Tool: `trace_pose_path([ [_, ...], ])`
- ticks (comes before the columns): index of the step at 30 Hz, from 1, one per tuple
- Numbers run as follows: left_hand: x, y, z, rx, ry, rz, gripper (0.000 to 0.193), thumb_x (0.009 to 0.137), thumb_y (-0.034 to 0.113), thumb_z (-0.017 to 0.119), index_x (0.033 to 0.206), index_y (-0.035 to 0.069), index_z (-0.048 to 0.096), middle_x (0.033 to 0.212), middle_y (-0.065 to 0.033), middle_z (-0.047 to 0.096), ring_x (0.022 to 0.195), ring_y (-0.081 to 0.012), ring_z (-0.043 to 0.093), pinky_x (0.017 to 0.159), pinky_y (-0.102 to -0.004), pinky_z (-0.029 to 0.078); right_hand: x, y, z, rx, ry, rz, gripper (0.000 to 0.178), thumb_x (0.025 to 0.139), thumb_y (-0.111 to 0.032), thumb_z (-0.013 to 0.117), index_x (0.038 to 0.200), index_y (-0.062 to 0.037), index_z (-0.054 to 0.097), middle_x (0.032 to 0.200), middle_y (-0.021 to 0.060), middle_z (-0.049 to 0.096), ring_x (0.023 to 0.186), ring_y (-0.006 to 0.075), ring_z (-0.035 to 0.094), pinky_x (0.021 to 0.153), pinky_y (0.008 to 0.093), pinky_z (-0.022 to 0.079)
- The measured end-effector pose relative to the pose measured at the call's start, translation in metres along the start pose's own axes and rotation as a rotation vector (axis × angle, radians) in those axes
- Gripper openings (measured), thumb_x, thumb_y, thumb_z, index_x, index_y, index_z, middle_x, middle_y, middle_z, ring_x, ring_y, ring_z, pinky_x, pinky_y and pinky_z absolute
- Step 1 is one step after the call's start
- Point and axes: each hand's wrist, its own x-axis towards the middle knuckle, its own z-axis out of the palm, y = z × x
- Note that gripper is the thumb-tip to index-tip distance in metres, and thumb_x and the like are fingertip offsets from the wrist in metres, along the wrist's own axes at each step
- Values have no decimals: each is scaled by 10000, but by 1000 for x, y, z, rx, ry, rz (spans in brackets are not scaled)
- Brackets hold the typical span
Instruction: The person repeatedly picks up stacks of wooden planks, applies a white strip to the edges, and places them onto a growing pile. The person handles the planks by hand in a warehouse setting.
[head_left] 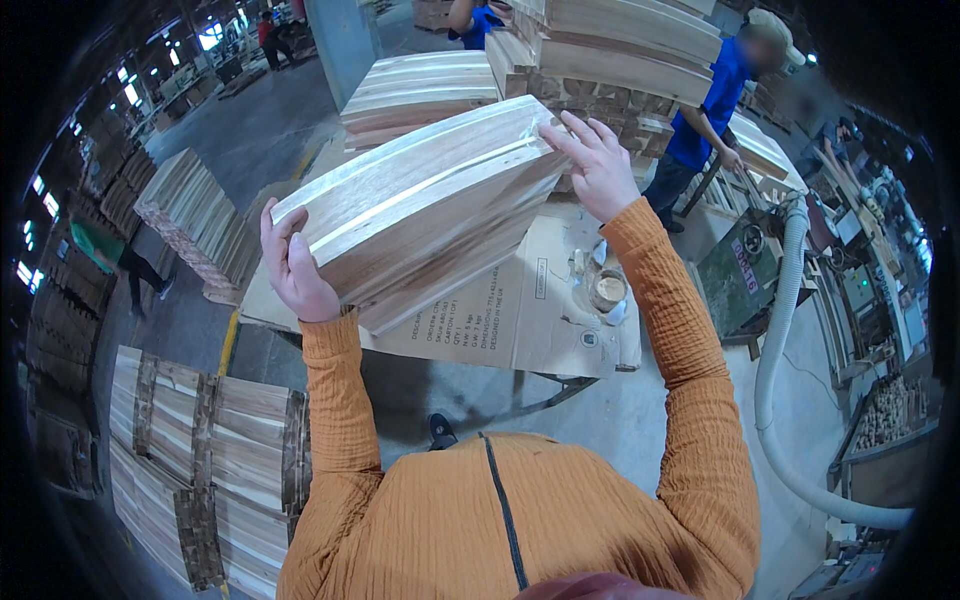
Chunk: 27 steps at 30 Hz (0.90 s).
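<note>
1. Two hands are holding one bundle of layered wooden boards (440, 215), which is slanting across the middle of the table (264, 303); its left end is lying closer to the near edge than its right end. Whether its underside is resting on anything, I cannot tell.
2. The left hand (300, 272) is clasping the bundle's left end, its fingers bending around that end and standing slightly apart.
3. The right hand (603, 168) is gripping the far right end; its fingers are spreading a little, their tips pressing on the upper face. Its thumb is hiding from view, so I cannot tell what it is doing.
4. Beneath the bundle, a printed cardboard sheet (475, 335) is covering the table along its near edge.
5. Toward the near right corner, a round tan item (607, 289) is sitting on clear, crumpled-looking plastic.
6. Toward the far edge, a low board stack (420, 92) is standing beside a taller board stack (625, 55); I cannot tell whether the table is carrying them.
7. Beyond the right edge, a co-worker in a blue shirt (716, 100) is standing near a green machine (742, 268), and a pale hose (768, 375) is curving down alongside.
8. Off the near left corner, more stacked boards (245, 430) are standing on the floor.
</note>
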Motion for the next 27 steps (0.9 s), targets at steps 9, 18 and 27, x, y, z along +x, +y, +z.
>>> trace_pose_path([
  [9, 1, -1, 0, 11, 0, -3, 318, 808, 91, 381, 996, -72, 578, 1192, -252, 482, 1205, -300, 408, 955, -361, 335, 0, 0, 3, 65, 17, 33, 618, 748, -35, 462, 1284, -342, 453, 1381, 56, 389, 1248, 351, 334, 983, 506, 297],
  [18, 0, 0, 0, -15, 7, -6, 317, 815, 99, 384, 1003, -70, 575, 1242, -276, 445, 1193, -298, 421, 958, -360, 336, 0, 0, 0, -13, 87, -18, 631, 745, -28, 481, 1283, -357, 455, 1361, 55, 411, 1239, 344, 344, 971, 494, 305],
  [27, 3, -6, 0, 10, -7, 10, 322, 819, 92, 376, 1009, -78, 573, 1259, -271, 439, 1187, -298, 428, 966, -364, 335, -13, 10, -23, 239, 304, -20, 527, 731, -37, 481, 1245, -150, 510, 1251, 103, 508, 1170, 282, 433, 983, 400, 331],
])
